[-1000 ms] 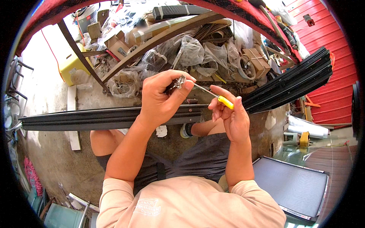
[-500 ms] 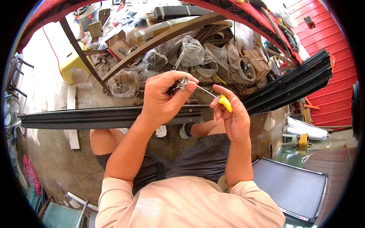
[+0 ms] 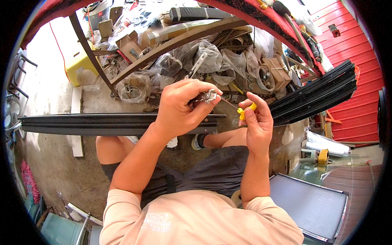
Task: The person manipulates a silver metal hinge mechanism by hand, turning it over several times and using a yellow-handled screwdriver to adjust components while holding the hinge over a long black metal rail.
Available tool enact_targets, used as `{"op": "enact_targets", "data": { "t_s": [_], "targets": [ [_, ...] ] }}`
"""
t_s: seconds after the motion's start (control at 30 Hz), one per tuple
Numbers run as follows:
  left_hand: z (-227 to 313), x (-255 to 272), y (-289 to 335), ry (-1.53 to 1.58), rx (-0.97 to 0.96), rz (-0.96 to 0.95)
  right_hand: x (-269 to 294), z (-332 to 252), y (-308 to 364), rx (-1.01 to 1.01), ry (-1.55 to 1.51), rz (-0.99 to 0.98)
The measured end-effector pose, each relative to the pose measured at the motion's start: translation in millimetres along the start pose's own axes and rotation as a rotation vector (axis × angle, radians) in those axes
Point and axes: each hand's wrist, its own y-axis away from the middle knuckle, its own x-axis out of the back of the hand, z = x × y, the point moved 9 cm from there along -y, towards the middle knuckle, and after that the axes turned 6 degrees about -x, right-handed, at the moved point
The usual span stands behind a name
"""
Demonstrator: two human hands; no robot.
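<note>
In front of my chest, my left hand [image 3: 179, 107] is closed around a small shiny metal fitting [image 3: 209, 96], whose end shows past the thumb and forefinger. A narrow metal strip with holes [image 3: 199, 63] rises just beyond that hand; I cannot tell whether it joins the fitting. My right hand [image 3: 258, 120] grips a screwdriver by its yellow handle [image 3: 246, 112]. Its thin shaft points left, with the tip close to the fitting; contact cannot be made out. Below my left hand, a long black metal profile [image 3: 94, 124] lies across in front of my knees.
More black profiles [image 3: 314, 94] slant off to the right. Beyond a brown metal table frame [image 3: 163, 47] lie plastic bags and boxes. A yellow stool [image 3: 79, 67] stands far left. A dark-framed mesh panel [image 3: 310, 206] lies at lower right, and a hammer [image 3: 286, 14] rests on the red-covered tabletop.
Both hands have shifted slightly right. The screwdriver handle has turned in my right fingers, and the fitting has tilted, with the holed strip now showing beyond my left hand.
</note>
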Motion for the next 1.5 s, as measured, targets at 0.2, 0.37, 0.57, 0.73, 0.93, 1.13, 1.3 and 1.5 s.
{"op": "enact_targets", "data": {
  "t_s": [0.2,0.37,0.57,0.73,0.93,1.13,1.3,1.5],
  "targets": [
    [5,-3,-3,-0.029,-0.024,-0.030,7,-17,6,0.245,0.235,0.178],
    [6,-1,-2,-0.014,-0.037,0.004,3,-29,16,0.461,0.541,0.309],
    [2,2,-1,0.005,-0.041,0.039,-16,-38,30,0.683,0.800,0.334],
    [1,4,-1,-0.030,-0.032,0.022,-7,-22,29,0.485,0.334,0.352],
    [10,4,-4,-0.059,-0.095,0.013,6,4,6,0.108,-0.187,0.165],
    [9,1,-3,-0.063,-0.122,0.025,3,14,3,0.028,-0.358,0.136],
    [8,2,-3,-0.081,-0.124,0.031,0,14,3,0.050,-0.362,0.104],
    [7,1,-3,-0.077,-0.123,0.031,1,16,3,0.070,-0.227,0.155]
  ]
}}
